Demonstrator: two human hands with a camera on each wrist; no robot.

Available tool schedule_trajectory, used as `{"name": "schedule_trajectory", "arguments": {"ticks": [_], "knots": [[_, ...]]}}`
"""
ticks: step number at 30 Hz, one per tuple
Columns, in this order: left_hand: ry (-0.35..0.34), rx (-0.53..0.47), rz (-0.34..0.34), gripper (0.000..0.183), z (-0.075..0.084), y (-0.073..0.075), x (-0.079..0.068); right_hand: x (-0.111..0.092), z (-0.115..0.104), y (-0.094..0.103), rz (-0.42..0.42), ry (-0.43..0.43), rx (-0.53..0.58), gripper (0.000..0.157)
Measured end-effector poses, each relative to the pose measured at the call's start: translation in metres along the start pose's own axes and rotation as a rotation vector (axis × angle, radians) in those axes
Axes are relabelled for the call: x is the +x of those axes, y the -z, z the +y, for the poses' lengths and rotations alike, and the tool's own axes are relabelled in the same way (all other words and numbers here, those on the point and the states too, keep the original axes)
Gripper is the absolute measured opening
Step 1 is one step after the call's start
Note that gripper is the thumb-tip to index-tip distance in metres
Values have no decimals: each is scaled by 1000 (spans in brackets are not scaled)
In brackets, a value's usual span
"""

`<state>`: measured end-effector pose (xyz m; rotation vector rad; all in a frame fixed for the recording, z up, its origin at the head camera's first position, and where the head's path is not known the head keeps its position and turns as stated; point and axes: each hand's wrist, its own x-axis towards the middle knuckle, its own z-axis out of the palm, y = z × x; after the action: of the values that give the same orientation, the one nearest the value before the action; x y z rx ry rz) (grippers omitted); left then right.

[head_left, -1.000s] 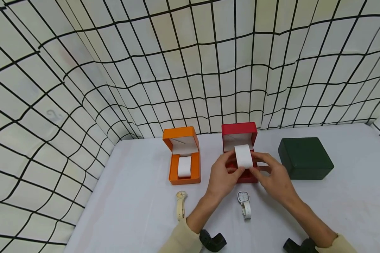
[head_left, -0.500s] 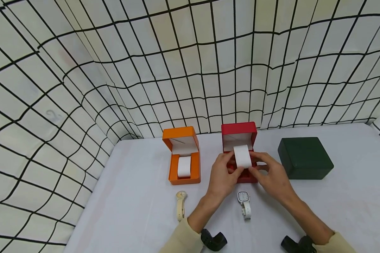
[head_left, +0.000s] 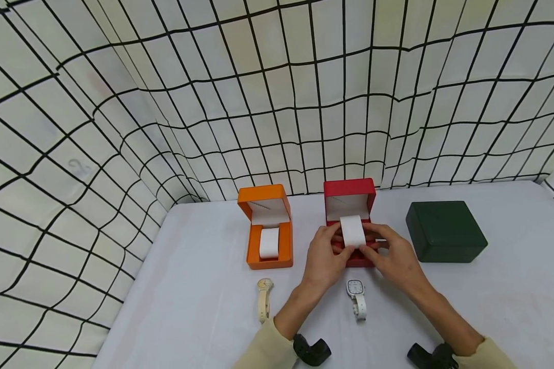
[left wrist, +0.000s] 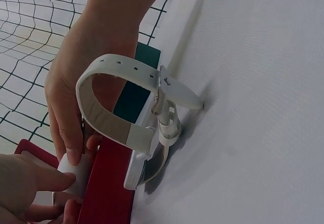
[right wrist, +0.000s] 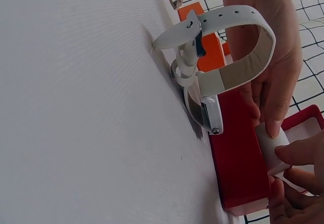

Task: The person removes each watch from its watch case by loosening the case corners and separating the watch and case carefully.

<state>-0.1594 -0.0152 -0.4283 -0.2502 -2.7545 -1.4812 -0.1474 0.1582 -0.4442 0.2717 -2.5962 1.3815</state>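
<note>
In the head view my left hand and right hand pinch a white watch cushion from its two sides. It sits tilted at the opening of a red watch box, whose lid stands raised behind it. Fingers of both hands reach into the box and partly cover its inside. Right in front of the box, between the forearms, lies a white watch with a squarish face. Its buckled strap arches up large in the left wrist view. The right wrist view shows thumb and fingers on the cushion.
An orange watch box stands lidded-open at left, holding its own white cushion. A cream watch lies in front of it. At right is a closed dark green box. Black netting over a white sheet borders the table's back and left.
The cushion has come down slightly toward the red box and shifted a little left, with both hands keeping hold. The boxes and watches stay where they were.
</note>
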Motion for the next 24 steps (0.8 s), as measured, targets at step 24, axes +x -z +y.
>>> {"name": "schedule_trajectory", "arguments": {"ticks": [24], "knots": [[-12, -3, -13, 65, 0, 5, 2, 5, -4, -3, -38, -22, 30, 57]]}}
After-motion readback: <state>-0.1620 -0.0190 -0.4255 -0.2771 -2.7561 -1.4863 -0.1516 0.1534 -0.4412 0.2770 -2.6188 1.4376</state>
